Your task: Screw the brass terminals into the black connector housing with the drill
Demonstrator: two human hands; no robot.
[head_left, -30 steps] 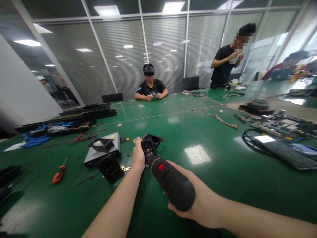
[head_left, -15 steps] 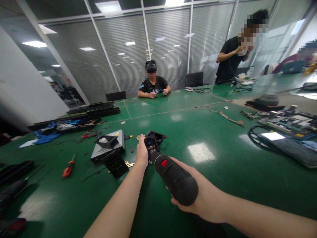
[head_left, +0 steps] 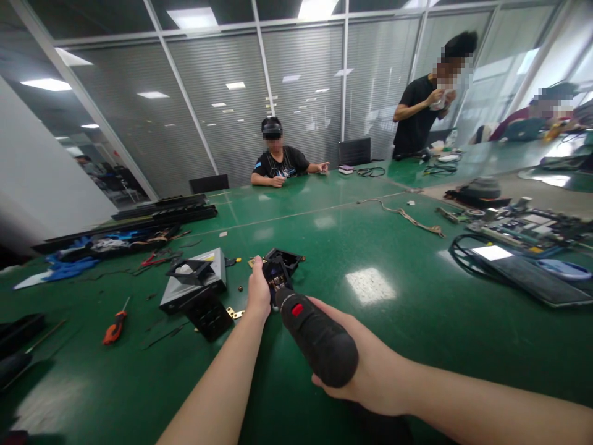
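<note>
A broad green counter (head_left: pixel 407 309) fills the room, its glossy top mirroring the ceiling lights. Behind it runs a glass partition wall (head_left: pixel 296 105) with pale metal frames and closed grey blinds. Rectangular ceiling light panels (head_left: pixel 192 17) glow overhead, and more show as reflections in the glass. A plain white wall (head_left: pixel 41 179) slants in at the left. Two dark chair backs (head_left: pixel 209 183) stand against the far edge of the counter. One person sits at that far edge; another stands further right.
</note>
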